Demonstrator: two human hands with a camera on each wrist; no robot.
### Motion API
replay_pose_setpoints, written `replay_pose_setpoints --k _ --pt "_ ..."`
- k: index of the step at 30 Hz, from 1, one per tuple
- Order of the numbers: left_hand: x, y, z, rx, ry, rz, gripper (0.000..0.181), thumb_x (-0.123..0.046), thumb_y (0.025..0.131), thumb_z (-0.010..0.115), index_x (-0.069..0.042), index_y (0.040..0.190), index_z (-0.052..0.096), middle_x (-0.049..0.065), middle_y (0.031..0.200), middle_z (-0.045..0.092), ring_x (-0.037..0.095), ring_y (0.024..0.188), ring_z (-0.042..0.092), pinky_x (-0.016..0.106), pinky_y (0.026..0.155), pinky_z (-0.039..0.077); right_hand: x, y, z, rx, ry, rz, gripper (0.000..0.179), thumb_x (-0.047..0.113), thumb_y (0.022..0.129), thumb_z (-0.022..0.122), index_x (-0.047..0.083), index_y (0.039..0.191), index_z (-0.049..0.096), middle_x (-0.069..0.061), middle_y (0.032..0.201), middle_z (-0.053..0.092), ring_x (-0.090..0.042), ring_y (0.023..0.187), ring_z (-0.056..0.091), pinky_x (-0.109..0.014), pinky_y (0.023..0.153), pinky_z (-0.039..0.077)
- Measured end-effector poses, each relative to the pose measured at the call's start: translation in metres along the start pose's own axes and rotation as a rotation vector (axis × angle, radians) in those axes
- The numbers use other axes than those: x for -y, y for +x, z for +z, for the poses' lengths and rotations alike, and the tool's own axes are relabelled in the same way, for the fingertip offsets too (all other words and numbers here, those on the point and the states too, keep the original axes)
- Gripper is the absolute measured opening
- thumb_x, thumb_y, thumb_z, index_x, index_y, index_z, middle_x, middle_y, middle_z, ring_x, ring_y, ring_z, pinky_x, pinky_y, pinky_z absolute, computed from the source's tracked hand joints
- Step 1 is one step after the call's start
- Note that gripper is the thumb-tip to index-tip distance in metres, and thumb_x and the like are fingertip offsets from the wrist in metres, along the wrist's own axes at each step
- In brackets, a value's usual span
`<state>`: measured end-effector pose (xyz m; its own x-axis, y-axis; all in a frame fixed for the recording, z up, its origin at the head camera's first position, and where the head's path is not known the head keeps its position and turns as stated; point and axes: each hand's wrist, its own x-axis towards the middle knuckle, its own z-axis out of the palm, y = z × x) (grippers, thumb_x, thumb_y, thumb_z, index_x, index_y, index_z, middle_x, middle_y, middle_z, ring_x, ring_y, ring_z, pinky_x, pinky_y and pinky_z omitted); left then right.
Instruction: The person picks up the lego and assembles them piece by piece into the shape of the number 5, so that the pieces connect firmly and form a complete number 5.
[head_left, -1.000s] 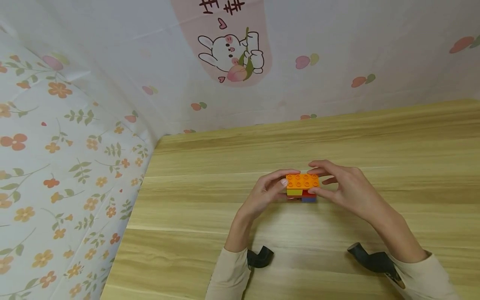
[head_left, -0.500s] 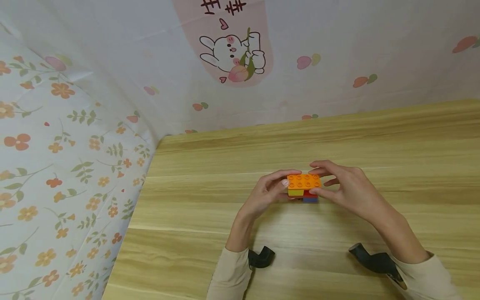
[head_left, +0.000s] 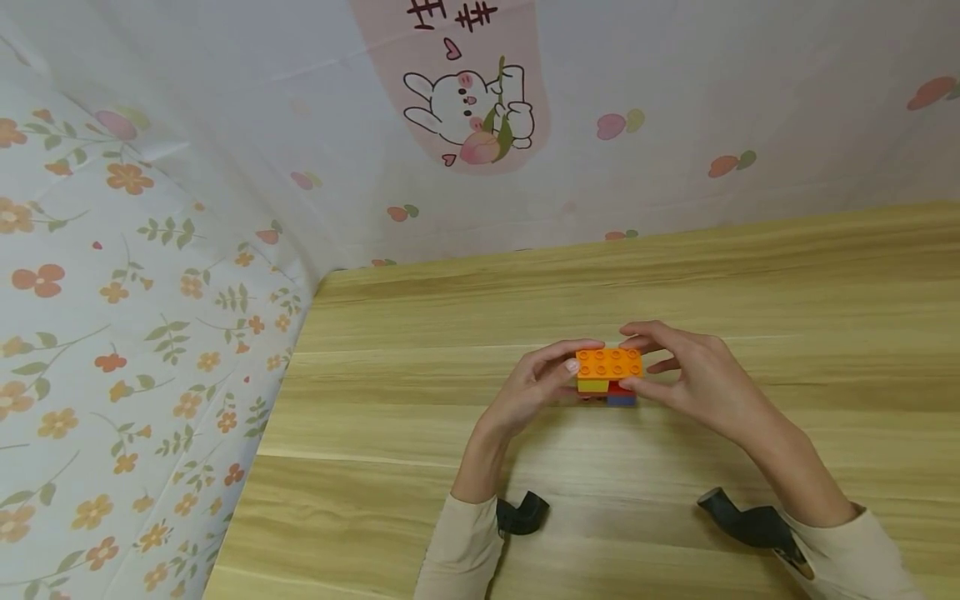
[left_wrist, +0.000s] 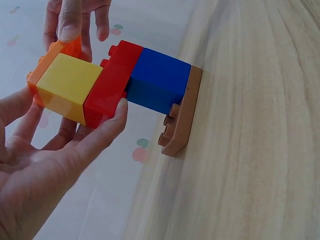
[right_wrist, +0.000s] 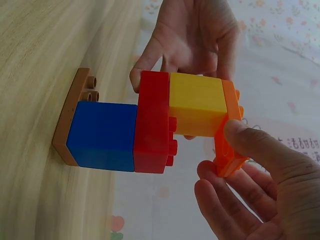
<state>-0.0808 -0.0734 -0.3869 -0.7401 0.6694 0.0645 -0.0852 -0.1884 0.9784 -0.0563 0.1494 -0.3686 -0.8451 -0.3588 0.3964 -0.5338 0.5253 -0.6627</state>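
Note:
A stack of toy building bricks stands on the table between the hands. Lowest is a flat brown brick (right_wrist: 69, 120) with bare studs at one end; a blue brick (right_wrist: 102, 135) sits at its other end. Over the blue lies a red brick (right_wrist: 152, 120), overhanging the brown studs. A yellow brick (right_wrist: 197, 100) tops the overhanging end, with a flat orange brick (head_left: 609, 363) above it. My left hand (head_left: 525, 387) grips the stack's left side, one fingertip at the overhanging red brick. My right hand (head_left: 693, 371) pinches the orange brick's projecting right end, thumb in front.
The wooden table (head_left: 420, 358) meets a white printed cloth (head_left: 660, 192) behind and a floral cloth (head_left: 150, 350) at the left. Black curved wrist mounts (head_left: 522, 513) stick out by both sleeves, low over the table.
The head view has shifted very slightly, so everything sits a little further right. Both hands keep the same hold on the stack.

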Motion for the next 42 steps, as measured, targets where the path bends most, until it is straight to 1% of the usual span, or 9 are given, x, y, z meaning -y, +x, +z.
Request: replay_pose_setpoints --k 7,12,16,20,22,25,31,36,42 --pt "0.001 -0.002 -0.011 0.022 0.049 -0.022 0.041 -0.01 0.102 0.032 0.006 0.139 0.034 0.021 0.138 0.039 0.025 0.12 0.046 0.056 0.094 0.038 -0.005 0.0 0.003 0.009 -0.012 -0.046 0.06 0.004 0.065 0.083 0.001 0.119 0.056 -0.006 0.101 0.062 -0.019 0.085 0.061 -0.034 0.068 0.054" --pt "-0.007 -0.015 -0.037 -0.057 0.074 0.11 0.051 -0.027 0.103 0.034 0.006 0.141 0.029 0.027 0.141 0.032 0.031 0.131 0.032 0.059 0.101 0.027 -0.006 -0.009 -0.008 0.002 -0.059 -0.024 0.078 0.016 0.064 0.086 0.011 0.132 0.048 -0.003 0.122 0.054 -0.021 0.106 0.052 -0.036 0.085 0.045" --pt "-0.026 -0.035 -0.055 -0.151 0.334 0.171 0.052 -0.032 0.1 0.043 0.002 0.139 0.037 0.021 0.139 0.039 0.026 0.13 0.035 0.055 0.101 0.03 -0.007 -0.017 -0.023 -0.061 -0.122 -0.148 0.074 0.045 0.074 0.075 0.008 0.133 0.048 -0.008 0.128 0.049 -0.027 0.112 0.047 -0.021 0.098 0.033" --pt "-0.041 -0.047 -0.061 -0.167 0.67 0.178 0.049 -0.027 0.096 0.052 -0.005 0.139 0.041 0.008 0.14 0.041 0.018 0.129 0.035 0.047 0.103 0.032 -0.008 -0.021 -0.031 -0.108 -0.189 -0.322 0.077 0.059 0.084 0.052 -0.002 0.13 0.049 -0.02 0.127 0.049 -0.033 0.11 0.045 -0.015 0.102 0.023" --pt "-0.044 -0.047 -0.059 -0.148 0.853 0.226 0.054 -0.024 0.092 0.059 -0.006 0.139 0.039 0.007 0.141 0.04 0.019 0.13 0.034 0.045 0.103 0.032 -0.007 -0.022 -0.033 -0.119 -0.207 -0.398 0.075 0.056 0.087 0.051 -0.006 0.128 0.049 -0.024 0.125 0.049 -0.037 0.109 0.045 -0.019 0.104 0.022" --pt "-0.042 -0.043 -0.055 -0.083 1.152 0.388 0.069 -0.022 0.084 0.07 -0.002 0.14 0.035 0.011 0.142 0.035 0.024 0.131 0.032 0.042 0.104 0.031 -0.004 -0.023 -0.032 -0.125 -0.242 -0.509 0.07 0.051 0.091 0.048 -0.01 0.126 0.047 -0.03 0.123 0.048 -0.043 0.109 0.045 -0.026 0.108 0.021" --pt "-0.03 -0.036 -0.05 0.07 1.601 0.627 0.084 -0.043 0.073 0.076 -0.008 0.139 0.038 0.017 0.146 0.029 0.029 0.136 0.023 0.051 0.108 0.02 -0.005 -0.028 -0.023 -0.103 -0.317 -0.639 0.06 0.042 0.097 0.041 -0.012 0.124 0.046 -0.031 0.125 0.047 -0.046 0.111 0.043 -0.035 0.11 0.018" --pt "-0.017 -0.033 -0.049 0.143 1.802 0.729 0.072 -0.048 0.078 0.069 -0.015 0.137 0.045 0.013 0.144 0.036 0.026 0.136 0.024 0.054 0.107 0.019 -0.016 -0.034 -0.012 -0.048 -0.383 -0.651 0.061 0.043 0.1 0.034 -0.009 0.129 0.042 -0.03 0.131 0.042 -0.043 0.122 0.037 -0.043 0.11 0.016" --pt "0.009 -0.027 -0.044 0.155 1.913 0.819 0.088 -0.052 0.084 0.061 -0.009 0.148 0.02 0.01 0.145 0.036 0.024 0.135 0.027 0.053 0.105 0.024 -0.03 -0.041 -0.001 0.099 -0.52 -0.613 0.063 0.045 0.101 0.021 -0.001 0.142 0.03 -0.023 0.143 0.032 -0.036 0.133 0.025 -0.051 0.109 0.014"
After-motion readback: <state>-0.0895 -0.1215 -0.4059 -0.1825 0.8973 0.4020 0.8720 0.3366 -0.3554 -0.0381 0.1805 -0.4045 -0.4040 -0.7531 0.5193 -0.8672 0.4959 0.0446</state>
